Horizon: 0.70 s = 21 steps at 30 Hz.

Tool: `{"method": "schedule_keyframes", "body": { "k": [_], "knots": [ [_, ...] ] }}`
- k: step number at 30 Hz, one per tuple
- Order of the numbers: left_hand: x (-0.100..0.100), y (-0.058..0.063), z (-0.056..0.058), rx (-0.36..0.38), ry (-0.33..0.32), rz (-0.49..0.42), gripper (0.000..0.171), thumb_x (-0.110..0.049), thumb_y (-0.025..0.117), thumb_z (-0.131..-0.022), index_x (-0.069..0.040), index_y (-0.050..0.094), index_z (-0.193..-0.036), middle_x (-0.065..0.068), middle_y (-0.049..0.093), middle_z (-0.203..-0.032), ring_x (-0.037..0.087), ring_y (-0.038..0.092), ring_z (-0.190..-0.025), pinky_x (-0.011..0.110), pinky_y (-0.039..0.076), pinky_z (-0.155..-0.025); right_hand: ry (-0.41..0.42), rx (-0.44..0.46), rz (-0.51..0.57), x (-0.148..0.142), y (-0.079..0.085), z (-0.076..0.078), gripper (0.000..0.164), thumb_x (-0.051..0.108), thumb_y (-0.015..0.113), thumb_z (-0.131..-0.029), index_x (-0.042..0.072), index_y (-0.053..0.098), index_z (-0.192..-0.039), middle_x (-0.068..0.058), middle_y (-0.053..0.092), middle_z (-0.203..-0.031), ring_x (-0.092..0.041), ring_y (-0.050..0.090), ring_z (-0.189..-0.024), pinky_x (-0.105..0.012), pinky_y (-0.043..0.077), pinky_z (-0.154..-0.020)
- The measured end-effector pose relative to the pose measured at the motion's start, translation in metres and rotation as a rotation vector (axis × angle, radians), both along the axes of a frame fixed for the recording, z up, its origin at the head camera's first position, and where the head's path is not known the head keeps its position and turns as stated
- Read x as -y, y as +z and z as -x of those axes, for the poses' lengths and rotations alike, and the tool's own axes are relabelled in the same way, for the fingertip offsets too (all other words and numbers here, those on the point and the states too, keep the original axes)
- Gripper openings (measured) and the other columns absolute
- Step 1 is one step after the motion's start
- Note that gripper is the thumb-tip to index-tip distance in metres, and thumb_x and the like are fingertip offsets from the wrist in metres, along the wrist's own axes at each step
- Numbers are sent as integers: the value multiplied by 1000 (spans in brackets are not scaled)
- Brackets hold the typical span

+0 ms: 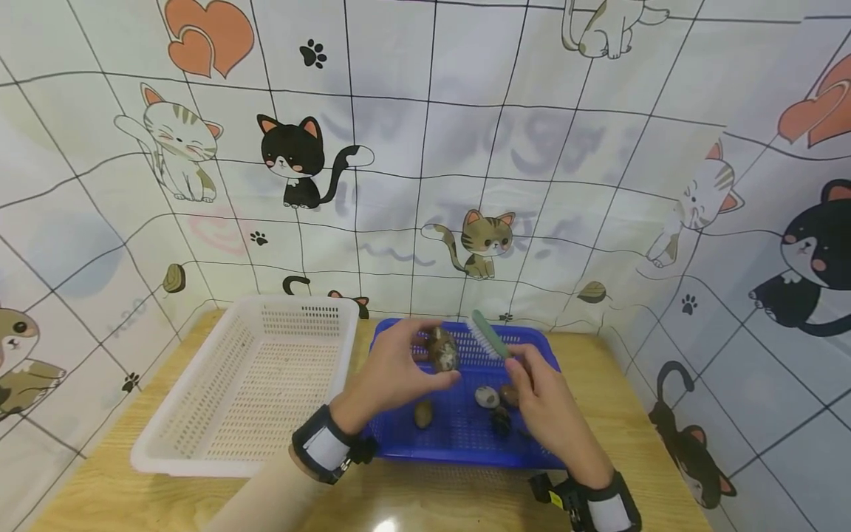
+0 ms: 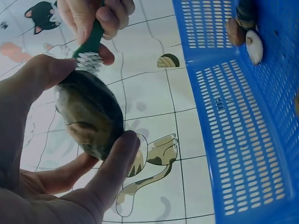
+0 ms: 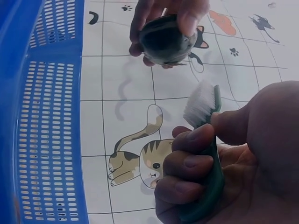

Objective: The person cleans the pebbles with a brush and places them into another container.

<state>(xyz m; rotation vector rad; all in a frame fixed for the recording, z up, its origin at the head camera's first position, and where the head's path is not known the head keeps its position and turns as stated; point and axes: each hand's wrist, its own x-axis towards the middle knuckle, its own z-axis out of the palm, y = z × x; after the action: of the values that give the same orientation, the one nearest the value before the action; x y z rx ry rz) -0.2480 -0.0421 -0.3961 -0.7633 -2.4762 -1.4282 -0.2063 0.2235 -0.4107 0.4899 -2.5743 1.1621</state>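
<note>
A mottled brown and dark stone (image 1: 444, 350) is held between the thumb and fingers of my left hand (image 1: 399, 369), above the blue basket. In the left wrist view the same stone (image 2: 89, 114) shows a smooth, glossy face. My right hand (image 1: 548, 399) grips a green brush (image 1: 488, 336) with white bristles, its fingers wrapped round the handle in the right wrist view. The bristles (image 3: 201, 103) stand apart from the stone there. Below the hands, the blue basket (image 1: 459, 457) holds several smaller stones, among them a whitish one (image 1: 487, 397) and a brown one (image 1: 423, 414).
A white slotted basket (image 1: 142, 451) stands to the left on the wooden table (image 1: 372, 502). Behind and at both sides hangs a white sheet (image 1: 392, 148) printed with cats and grid lines.
</note>
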Motion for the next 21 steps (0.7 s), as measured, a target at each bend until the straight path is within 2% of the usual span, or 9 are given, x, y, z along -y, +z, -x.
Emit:
{"method": "schedule_keyframes", "body": {
  "k": [4,7,14,17,21],
  "knots": [
    [3,-3,-6,65,-36,-136,83,-41,90,-73,-17,51,-143,-5,57,-131,18,66,-107,26,58,-82,0,8,16,2,2,-2,31,38,41,-110,23,52,-135,-1,51,-85,-16,57,-70,-32,51,-55],
    [4,-7,-10,99,-56,-195,82,-42,90,-74,-20,50,-143,-6,55,-134,16,63,-112,27,56,-87,0,-2,14,3,4,-4,31,38,41,-111,23,52,-135,-1,52,-85,-17,57,-71,-31,51,-56],
    [5,-16,-13,113,-106,-306,77,-37,90,-76,-23,51,-141,-3,58,-128,16,59,-118,30,56,-91,34,-23,9,8,6,-7,26,34,42,-111,20,51,-130,1,56,-84,-14,53,-66,-29,49,-52],
    [5,-19,-15,112,-105,-347,76,-35,90,-76,-21,52,-140,0,60,-126,17,59,-117,32,56,-91,54,-33,18,10,6,-7,25,32,42,-111,21,49,-131,1,55,-80,-13,50,-63,-28,46,-49],
    [5,-20,-19,130,-97,-398,77,-26,91,-75,-15,52,-140,3,59,-126,21,61,-115,35,57,-90,85,-72,30,12,7,-7,30,27,42,-111,22,45,-140,1,53,-80,-12,48,-61,-27,45,-48]
  ]
}}
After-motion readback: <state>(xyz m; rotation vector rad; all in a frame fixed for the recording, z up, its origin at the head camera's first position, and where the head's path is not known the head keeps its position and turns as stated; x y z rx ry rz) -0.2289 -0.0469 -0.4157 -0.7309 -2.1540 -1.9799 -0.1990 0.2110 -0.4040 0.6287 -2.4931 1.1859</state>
